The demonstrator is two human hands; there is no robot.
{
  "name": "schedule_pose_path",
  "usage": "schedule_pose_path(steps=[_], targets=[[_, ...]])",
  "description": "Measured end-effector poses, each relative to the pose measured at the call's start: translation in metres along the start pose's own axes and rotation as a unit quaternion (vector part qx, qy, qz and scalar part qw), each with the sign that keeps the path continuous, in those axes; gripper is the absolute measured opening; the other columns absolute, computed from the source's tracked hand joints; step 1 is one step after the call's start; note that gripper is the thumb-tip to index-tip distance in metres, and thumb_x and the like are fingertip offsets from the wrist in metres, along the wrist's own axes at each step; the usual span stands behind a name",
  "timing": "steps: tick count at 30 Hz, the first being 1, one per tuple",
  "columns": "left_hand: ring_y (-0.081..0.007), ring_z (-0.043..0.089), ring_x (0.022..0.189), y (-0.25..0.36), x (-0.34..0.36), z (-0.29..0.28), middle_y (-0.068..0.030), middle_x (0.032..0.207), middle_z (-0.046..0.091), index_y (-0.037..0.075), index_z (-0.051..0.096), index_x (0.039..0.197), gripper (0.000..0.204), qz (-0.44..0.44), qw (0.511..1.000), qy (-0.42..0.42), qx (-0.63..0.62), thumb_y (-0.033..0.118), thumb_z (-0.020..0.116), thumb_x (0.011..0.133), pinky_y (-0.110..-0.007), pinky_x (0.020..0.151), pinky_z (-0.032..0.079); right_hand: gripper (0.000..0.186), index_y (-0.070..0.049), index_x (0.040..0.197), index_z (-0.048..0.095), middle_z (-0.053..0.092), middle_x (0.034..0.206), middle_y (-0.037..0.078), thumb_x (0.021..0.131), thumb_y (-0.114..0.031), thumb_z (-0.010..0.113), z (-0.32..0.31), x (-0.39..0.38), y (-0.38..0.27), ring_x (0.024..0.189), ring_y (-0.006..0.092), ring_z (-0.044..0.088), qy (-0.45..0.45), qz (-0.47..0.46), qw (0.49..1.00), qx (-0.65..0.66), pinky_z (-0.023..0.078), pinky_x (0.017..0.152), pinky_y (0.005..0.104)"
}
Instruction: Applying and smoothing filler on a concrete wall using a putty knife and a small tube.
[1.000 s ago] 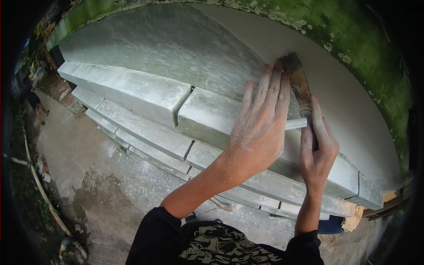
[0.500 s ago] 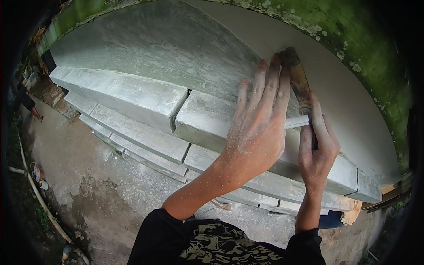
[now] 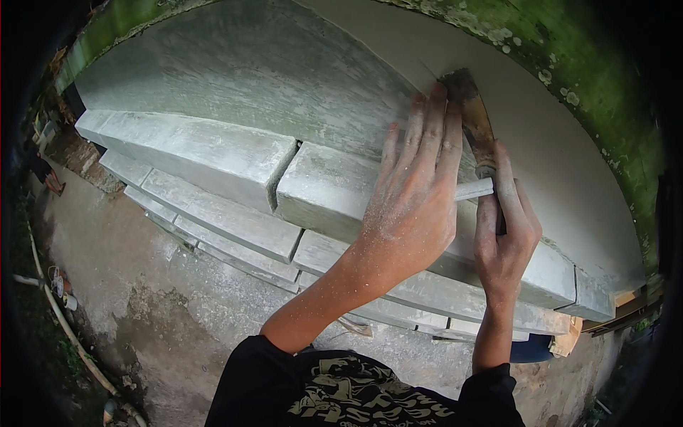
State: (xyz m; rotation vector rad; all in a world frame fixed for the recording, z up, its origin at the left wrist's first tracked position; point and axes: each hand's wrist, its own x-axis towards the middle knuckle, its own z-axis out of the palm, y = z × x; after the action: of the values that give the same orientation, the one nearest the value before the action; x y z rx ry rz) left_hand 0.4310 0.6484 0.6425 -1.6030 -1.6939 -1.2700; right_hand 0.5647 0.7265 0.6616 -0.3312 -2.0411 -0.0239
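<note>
My right hand (image 3: 509,231) is wrapped round the handle of a putty knife (image 3: 478,121), its index finger stretched along the handle towards the stained metal blade. The blade lies against a smooth pale surface (image 3: 526,92), at its border with a rougher grey-green one (image 3: 249,78). Dusted with white powder, my left hand (image 3: 416,185) lies flat with its fingers stretched out, fingertips beside the blade. A short white strip (image 3: 474,189) sticks out between the two hands. Its other end is hidden behind my left hand, and I cannot tell whether my left thumb grips it.
Below my hands run stepped rows of pale grey blocks (image 3: 199,142) with gaps between them. A green mossy band (image 3: 569,78) curves along the top and right. Stained concrete ground (image 3: 128,277) lies below. A person (image 3: 48,173) is at the far left, near a long pole (image 3: 60,320).
Both hands and the putty knife have shifted slightly up and left in the picture, and the whole view has shifted a little the same way. The grip looks the same.
</note>
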Motion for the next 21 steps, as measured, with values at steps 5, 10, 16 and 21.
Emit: schedule_pose_path(steps=[5, 10, 16, 21], targets=[[-0.0532, 0.022, 0.15, -0.009, 0.014, -0.008, -0.0405, 0.157, 0.023, -0.018, 0.03, 0.147, 0.072, 0.016, 0.998, 0.04, 0.045, 0.001, 0.057, 0.084, -0.067, 0.116, 0.025, 0.058, -0.003, 0.144, 0.059, 0.069, 0.106, 0.02, 0.087, 0.007, 0.053, -0.001, 0.025, -0.018, 0.093, 0.0257, 0.065, -0.054, 0.033, 0.997, -0.039, 0.049, 0.092, 0.0359], [-0.0551, 0.02, 0.149, -0.006, 0.006, -0.008, -0.0399, 0.158, 0.02, -0.016, 0.024, 0.151, 0.082, 0.005, 1.0, 0.025, 0.007, -0.004, 0.059, 0.077, -0.062, 0.121, 0.023, 0.06, -0.011, 0.144, 0.061, 0.065, 0.088, 0.014, 0.086, 0.005, 0.06, 0.008, 0.015, -0.013, 0.078, 0.026, 0.062, -0.016, 0.01, 1.0, 0.006, 0.051, 0.08, 0.0367], [-0.0549, 0.022, 0.148, -0.024, 0.019, -0.021, -0.0383, 0.158, 0.021, -0.014, 0.026, 0.15, 0.081, 0.019, 0.998, 0.057, 0.011, -0.005, 0.058, 0.076, -0.06, 0.122, 0.024, 0.06, -0.01, 0.144, 0.061, 0.065, 0.09, 0.015, 0.085, 0.005, 0.062, 0.021, 0.036, -0.015, 0.081, 0.027, 0.063, 0.012, -0.07, 0.997, -0.026, 0.051, 0.082, 0.0378], [-0.0542, 0.023, 0.148, -0.026, 0.013, -0.022, -0.0366, 0.159, 0.022, -0.013, 0.027, 0.151, 0.081, 0.037, 0.998, 0.042, 0.029, -0.006, 0.058, 0.077, -0.059, 0.122, 0.024, 0.058, -0.01, 0.142, 0.063, 0.066, 0.092, 0.016, 0.086, 0.005, 0.064, 0.017, 0.025, -0.011, 0.08, 0.0273, 0.063, 0.031, -0.087, 0.995, -0.02, 0.052, 0.079, 0.0367]])
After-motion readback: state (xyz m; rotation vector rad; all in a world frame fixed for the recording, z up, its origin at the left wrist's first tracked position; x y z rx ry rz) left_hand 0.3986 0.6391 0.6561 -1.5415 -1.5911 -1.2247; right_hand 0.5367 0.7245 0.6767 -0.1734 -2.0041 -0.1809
